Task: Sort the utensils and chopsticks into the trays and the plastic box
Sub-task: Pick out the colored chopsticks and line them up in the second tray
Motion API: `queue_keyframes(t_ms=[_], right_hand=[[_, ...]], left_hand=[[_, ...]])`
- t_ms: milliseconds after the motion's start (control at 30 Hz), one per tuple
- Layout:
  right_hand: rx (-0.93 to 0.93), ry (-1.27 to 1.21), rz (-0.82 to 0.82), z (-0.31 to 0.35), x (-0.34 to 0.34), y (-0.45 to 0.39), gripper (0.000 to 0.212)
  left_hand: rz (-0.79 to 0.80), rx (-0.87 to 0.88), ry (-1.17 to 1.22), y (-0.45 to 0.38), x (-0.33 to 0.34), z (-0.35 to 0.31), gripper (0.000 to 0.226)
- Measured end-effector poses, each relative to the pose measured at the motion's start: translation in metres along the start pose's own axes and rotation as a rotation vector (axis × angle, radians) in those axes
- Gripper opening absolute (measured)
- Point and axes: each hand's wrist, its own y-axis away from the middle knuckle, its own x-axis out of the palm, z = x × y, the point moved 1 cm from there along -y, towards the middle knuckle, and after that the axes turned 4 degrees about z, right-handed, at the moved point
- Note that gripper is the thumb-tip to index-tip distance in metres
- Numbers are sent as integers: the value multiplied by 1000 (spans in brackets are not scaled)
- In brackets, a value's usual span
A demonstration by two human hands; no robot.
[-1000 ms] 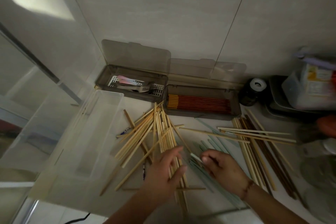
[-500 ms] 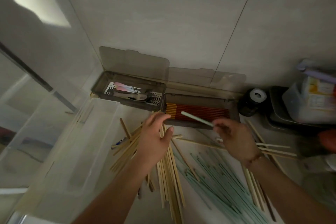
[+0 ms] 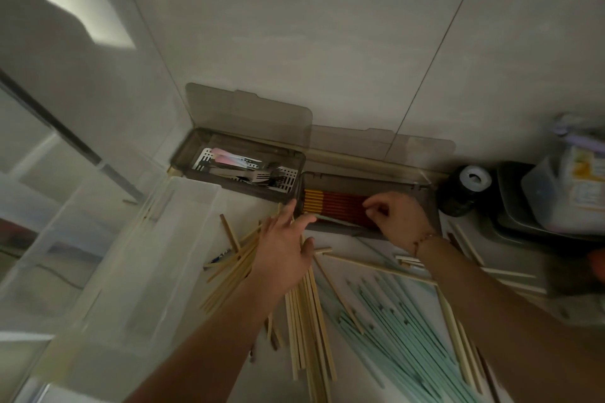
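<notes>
My right hand (image 3: 397,221) is over the right grey tray (image 3: 422,188) and pinches a pale green chopstick (image 3: 330,219). The chopstick lies along the tray's front edge, beside the red and yellow chopsticks (image 3: 340,203) in it. My left hand (image 3: 284,252) is open with fingers spread, and its fingertips reach the tray's left end near the chopstick's tip. The left grey tray (image 3: 183,154) holds forks and pastel-handled utensils (image 3: 258,175). A clear plastic box (image 3: 196,186) stands at the left. Wooden chopsticks (image 3: 307,321) and pale green chopsticks (image 3: 402,330) lie loose on the counter.
Both trays have their lids (image 3: 248,111) propped open against the tiled wall. A black jar (image 3: 461,193) with a white cap stands right of the right tray. Beyond it is a dark tub holding a plastic container (image 3: 563,193). More wooden sticks (image 3: 510,275) lie at the right.
My right hand lifted a pale green chopstick from the counter pile and carried it into the right tray. My left hand moved up from the wooden pile to the tray's left end.
</notes>
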Motion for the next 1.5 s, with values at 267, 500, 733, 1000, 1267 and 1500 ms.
queue_keyframes(t_ms=[267, 500, 733, 1000, 1267, 1500], right_hand=[[-323, 200, -237, -9, 34, 150, 10], [-242, 346, -162, -41, 69, 211, 32], [-98, 265, -183, -18, 61, 210, 23], [-126, -165, -163, 11, -3, 126, 11], [-64, 185, 11, 9, -16, -6, 19], [-97, 303, 283, -1, 10, -25, 19]], left_hand=[[-62, -2, 84, -1, -1, -1, 31], [-187, -105, 488, -3, -1, -6, 16], [-223, -273, 693, -8, 1, -4, 31], [-179, -278, 705, -11, -3, 2, 33], [-131, -293, 762, -16, -7, 5, 33], [-105, -311, 763, -19, -5, 8, 30]])
